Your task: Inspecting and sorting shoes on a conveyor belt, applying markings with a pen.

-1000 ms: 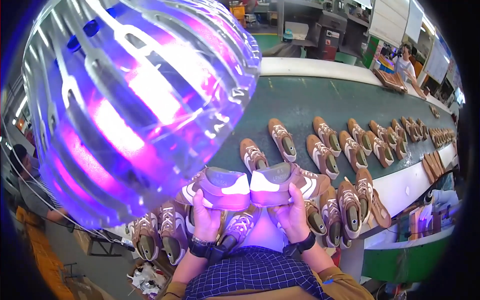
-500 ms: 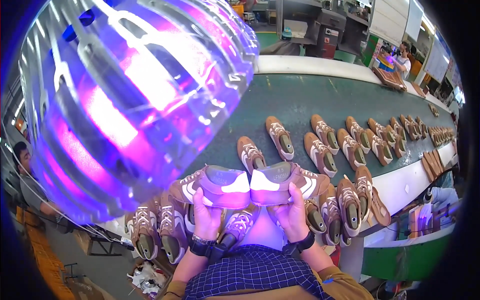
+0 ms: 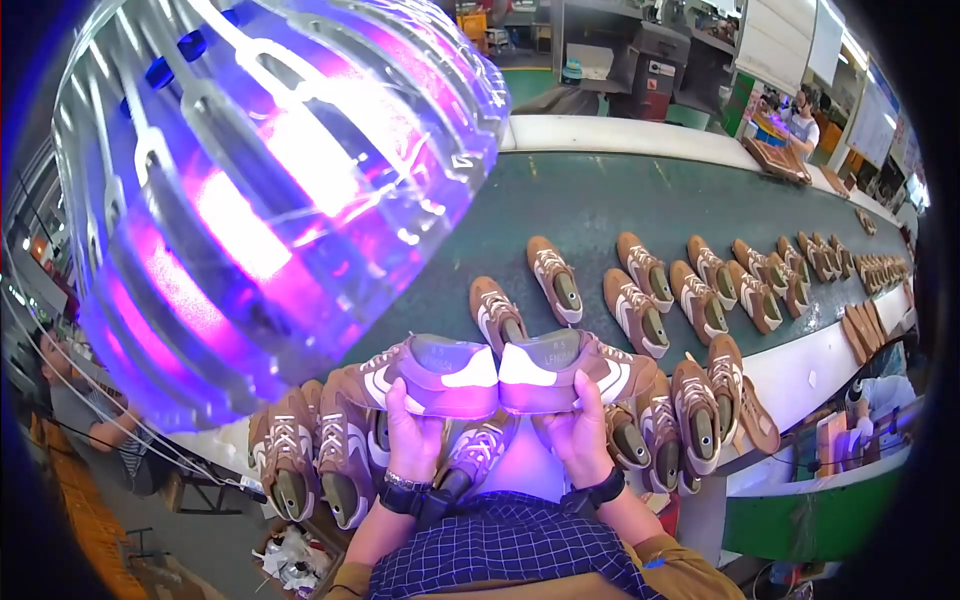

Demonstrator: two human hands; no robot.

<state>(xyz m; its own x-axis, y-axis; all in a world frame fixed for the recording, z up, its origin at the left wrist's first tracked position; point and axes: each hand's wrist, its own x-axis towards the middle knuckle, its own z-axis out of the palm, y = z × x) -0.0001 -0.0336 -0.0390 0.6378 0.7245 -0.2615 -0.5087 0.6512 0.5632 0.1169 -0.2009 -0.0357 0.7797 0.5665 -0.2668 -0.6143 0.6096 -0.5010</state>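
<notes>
My left hand [image 3: 413, 432] is closed around a brown sneaker [image 3: 430, 385] with a white side stripe and a white heel patch. A matching sneaker [image 3: 545, 385] sits in my right hand [image 3: 580, 425], the thumb pressed on its side. Both shoes are held level above the near edge of the line, heels side by side and toes pointing outward. The heels meet or nearly meet; I cannot tell which. Purple light tints the soles and heels. Behind the held pair, another brown sneaker [image 3: 495, 305] rests on the green conveyor belt [image 3: 590, 190].
A large glowing purple lamp [image 3: 270, 210] in a clear ribbed housing fills the upper left. Several laced sneakers [image 3: 345, 450] stand at my near left, and more [image 3: 695, 410] at the near right. Rows of sneakers run along the belt. People [image 3: 803, 128] are at the far right and left.
The sneakers on the belt have shifted slightly left. The lamp appears a little higher in view. A person at the left has moved lower. My hands and the held pair have barely moved.
</notes>
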